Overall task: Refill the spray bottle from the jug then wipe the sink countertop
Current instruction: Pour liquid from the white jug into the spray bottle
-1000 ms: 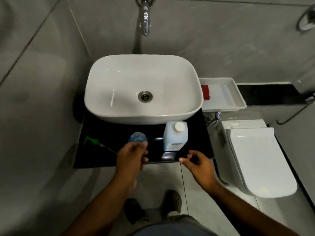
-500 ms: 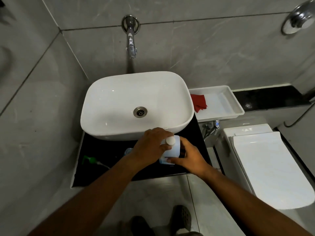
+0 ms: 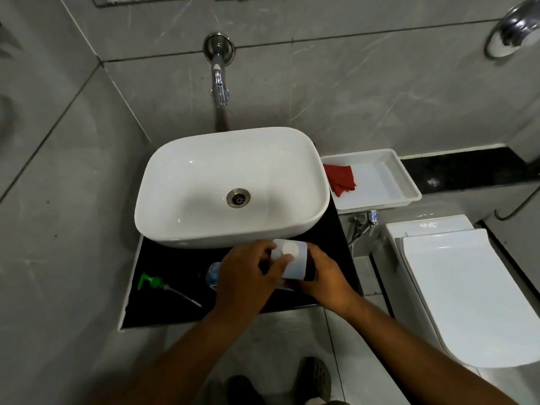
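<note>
A pale blue jug (image 3: pixel 295 267) with a round white cap (image 3: pixel 290 249) stands on the black countertop (image 3: pixel 163 302) in front of the white basin (image 3: pixel 204 229). My right hand (image 3: pixel 323 277) grips the jug's body from the right. My left hand (image 3: pixel 248 276) reaches over from the left, its fingers at the cap. Just left of my left hand the clear blue spray bottle (image 3: pixel 212 272) peeks out, mostly hidden. Its green spray head (image 3: pixel 152 282) with the dip tube lies loose on the countertop at the left.
A white tray (image 3: pixel 388 182) holding a folded red cloth (image 3: pixel 340 178) sits right of the basin. A chrome tap (image 3: pixel 219 80) juts from the wall above it. A white toilet (image 3: pixel 455 287) stands at the right, with tiled walls close on the left.
Both hands went from hovering near the counter's front edge to the jug: the right one took hold of its body and the left one came over onto the cap. The camera tilted up.
</note>
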Demonstrator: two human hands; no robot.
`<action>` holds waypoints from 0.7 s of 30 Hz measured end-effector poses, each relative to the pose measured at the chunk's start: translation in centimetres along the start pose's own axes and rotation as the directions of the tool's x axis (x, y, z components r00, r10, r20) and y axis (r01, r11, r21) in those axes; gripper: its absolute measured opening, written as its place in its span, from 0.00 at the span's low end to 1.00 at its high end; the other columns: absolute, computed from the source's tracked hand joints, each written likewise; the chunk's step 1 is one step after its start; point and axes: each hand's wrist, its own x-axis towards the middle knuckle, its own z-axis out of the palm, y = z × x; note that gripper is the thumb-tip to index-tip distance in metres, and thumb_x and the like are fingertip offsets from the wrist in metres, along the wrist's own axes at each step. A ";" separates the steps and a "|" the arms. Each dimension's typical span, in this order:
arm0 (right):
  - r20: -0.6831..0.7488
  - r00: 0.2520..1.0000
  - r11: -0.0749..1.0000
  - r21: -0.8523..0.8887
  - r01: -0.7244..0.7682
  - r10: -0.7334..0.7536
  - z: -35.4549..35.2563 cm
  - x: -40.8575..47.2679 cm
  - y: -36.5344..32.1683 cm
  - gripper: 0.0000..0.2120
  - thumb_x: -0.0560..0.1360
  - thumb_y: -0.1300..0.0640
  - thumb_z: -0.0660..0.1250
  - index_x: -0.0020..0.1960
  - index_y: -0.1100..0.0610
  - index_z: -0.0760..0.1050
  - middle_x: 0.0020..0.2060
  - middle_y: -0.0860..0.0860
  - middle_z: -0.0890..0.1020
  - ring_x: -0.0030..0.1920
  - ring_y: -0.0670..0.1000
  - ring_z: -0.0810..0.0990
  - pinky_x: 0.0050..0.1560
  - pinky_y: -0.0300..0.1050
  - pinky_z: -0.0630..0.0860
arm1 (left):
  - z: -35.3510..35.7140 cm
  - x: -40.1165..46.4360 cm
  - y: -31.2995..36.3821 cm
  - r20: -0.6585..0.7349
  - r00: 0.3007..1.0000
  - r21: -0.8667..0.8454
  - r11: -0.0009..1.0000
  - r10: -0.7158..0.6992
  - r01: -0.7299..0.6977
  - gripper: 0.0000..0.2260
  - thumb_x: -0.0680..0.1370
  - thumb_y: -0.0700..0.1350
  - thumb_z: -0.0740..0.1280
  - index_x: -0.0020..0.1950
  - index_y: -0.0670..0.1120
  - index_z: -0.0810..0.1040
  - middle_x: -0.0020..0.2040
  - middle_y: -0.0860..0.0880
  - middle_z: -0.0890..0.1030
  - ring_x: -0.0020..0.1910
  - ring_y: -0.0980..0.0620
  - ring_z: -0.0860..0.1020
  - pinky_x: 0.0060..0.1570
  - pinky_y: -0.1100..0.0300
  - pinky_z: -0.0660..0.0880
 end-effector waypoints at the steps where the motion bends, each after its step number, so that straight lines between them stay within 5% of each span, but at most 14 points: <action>1: -0.004 1.000 1.000 -0.007 -0.004 0.004 0.0 0.0 0.1 0.37 0.60 0.44 0.78 0.64 0.34 0.64 0.61 0.40 0.75 0.61 0.42 0.75 0.59 0.46 0.78 | -0.2 -0.2 -0.3 -0.051 0.998 -0.028 0.999 -0.041 0.040 0.16 0.69 0.65 0.67 0.49 0.57 0.77 0.41 0.57 0.82 0.44 0.55 0.79 0.46 0.57 0.78; 3: -0.008 1.000 1.000 -0.021 -0.001 0.001 0.0 0.1 0.4 0.37 0.60 0.42 0.78 0.64 0.32 0.63 0.61 0.40 0.75 0.61 0.41 0.74 0.59 0.44 0.77 | -0.2 -0.2 -0.7 -0.032 0.998 -0.070 0.996 -0.057 0.055 0.17 0.69 0.62 0.69 0.54 0.59 0.75 0.48 0.57 0.81 0.51 0.56 0.78 0.50 0.58 0.77; 6: 0.004 1.000 0.999 -0.041 0.013 -0.013 0.4 0.4 0.3 0.37 0.59 0.36 0.76 0.64 0.32 0.63 0.60 0.36 0.75 0.61 0.38 0.74 0.57 0.37 0.75 | 0.2 0.4 -0.4 0.178 0.978 -0.054 0.994 0.105 -0.097 0.27 0.72 0.51 0.71 0.69 0.55 0.68 0.67 0.53 0.74 0.66 0.54 0.69 0.65 0.57 0.69; 11: -0.014 1.000 1.000 -0.018 0.008 -0.008 0.6 0.4 0.3 0.38 0.56 0.32 0.76 0.62 0.29 0.63 0.58 0.30 0.74 0.59 0.32 0.73 0.50 0.23 0.71 | 0.7 1.5 0.4 0.129 0.981 0.012 0.989 0.146 -0.148 0.18 0.72 0.46 0.71 0.62 0.49 0.77 0.58 0.50 0.80 0.59 0.51 0.75 0.61 0.58 0.70; 15: 0.005 1.000 0.999 -0.048 0.005 -0.005 -0.2 0.3 0.4 0.37 0.58 0.35 0.76 0.63 0.31 0.63 0.58 0.33 0.75 0.59 0.34 0.74 0.50 0.26 0.73 | 1.3 1.4 0.5 0.097 0.994 -0.018 0.998 0.054 -0.052 0.19 0.71 0.50 0.72 0.61 0.49 0.77 0.56 0.50 0.79 0.55 0.51 0.75 0.56 0.56 0.74; 21: 0.003 1.000 0.996 -0.086 -0.014 0.014 -2.6 -0.8 0.7 0.36 0.60 0.38 0.76 0.62 0.29 0.62 0.57 0.33 0.75 0.58 0.34 0.74 0.52 0.32 0.74 | 2.6 0.7 1.1 0.209 0.960 -0.039 0.983 0.186 -0.181 0.23 0.72 0.49 0.69 0.68 0.51 0.72 0.66 0.53 0.73 0.66 0.55 0.68 0.66 0.58 0.67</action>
